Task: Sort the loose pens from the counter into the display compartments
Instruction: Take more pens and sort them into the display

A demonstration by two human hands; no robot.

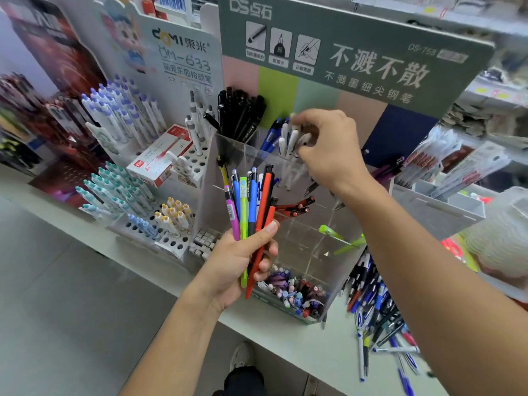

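Head view: my left hand (243, 261) grips mixed pens (251, 207); my right hand (328, 147) pinches white pens (290, 138) above the clear display (285, 161).

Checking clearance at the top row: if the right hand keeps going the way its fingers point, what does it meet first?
Most likely the white pens that the right hand is already at, standing in a back compartment beside the blue pens. Depth is hard to judge here.

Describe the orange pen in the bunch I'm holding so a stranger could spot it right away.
Start at the clear plastic display box under the big grey-green sign. In front of it the left hand grips a fan of pens. The orange pen is the rightmost long one, black-capped, beside the blue pen.
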